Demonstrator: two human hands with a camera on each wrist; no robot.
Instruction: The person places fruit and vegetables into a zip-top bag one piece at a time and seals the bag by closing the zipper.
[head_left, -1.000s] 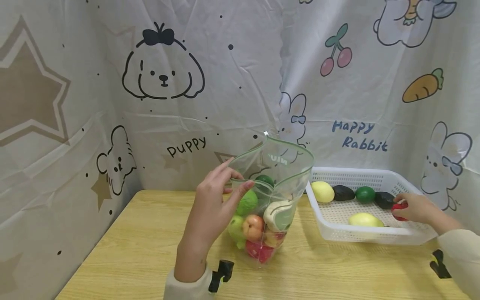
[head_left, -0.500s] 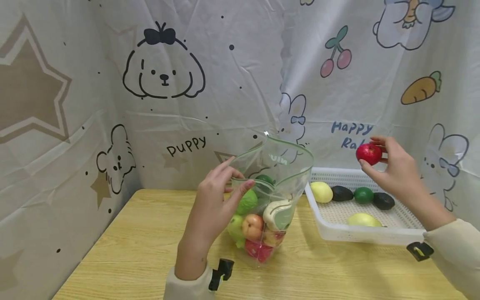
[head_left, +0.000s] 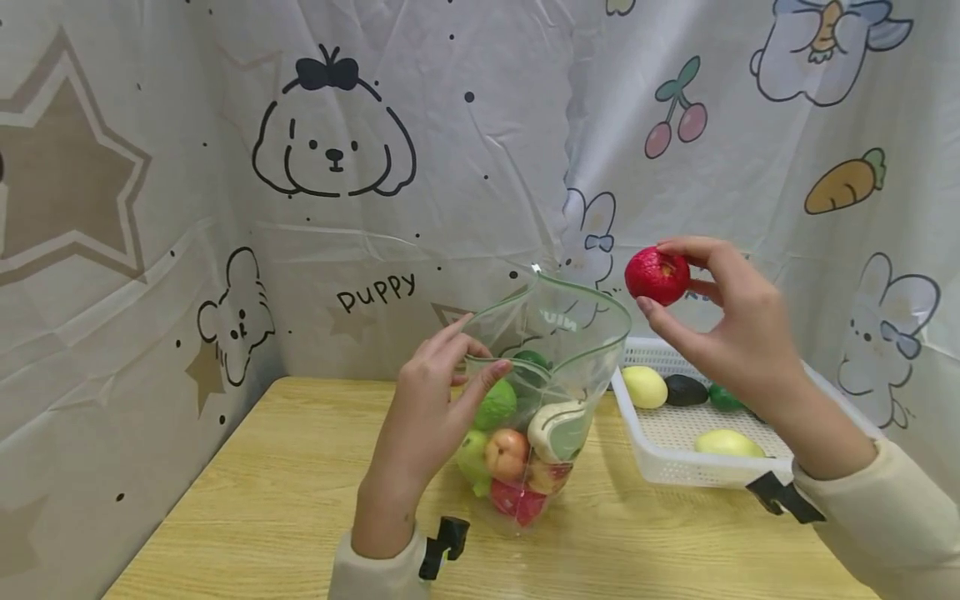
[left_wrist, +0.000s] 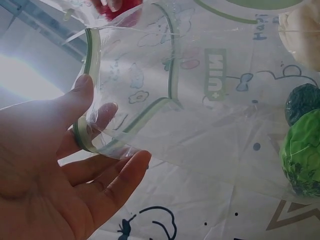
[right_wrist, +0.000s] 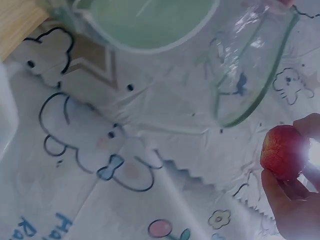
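My left hand (head_left: 435, 408) pinches the green-edged rim of a clear zip bag (head_left: 600, 367), which stands upright on the table with its mouth wide. Inside lie a green leafy ball (left_wrist: 307, 152), an orange peach-like fruit (head_left: 507, 455), a pale pear-shaped piece (head_left: 551, 429), red fruit at the bottom and more. Up to the right of the bag's mouth, my right hand (head_left: 738, 325) holds a round red fruit (head_left: 657, 276) with bumpy skin between thumb and fingers. In the right wrist view the same red fruit (right_wrist: 284, 152) shows at the fingertips, apart from the bag.
A white perforated basket (head_left: 705, 475) stands right of the bag. It holds two yellow fruits, one of them a lemon-like piece (head_left: 645, 387), plus a dark avocado-like fruit (head_left: 686, 390) and a green one (head_left: 724, 397), partly behind my right forearm. A printed cloth hangs behind the table (head_left: 255, 500).
My right hand has lifted the red fruit out of the basket and carried it up and left to beside the bag's mouth. The left hand keeps its place on the rim.
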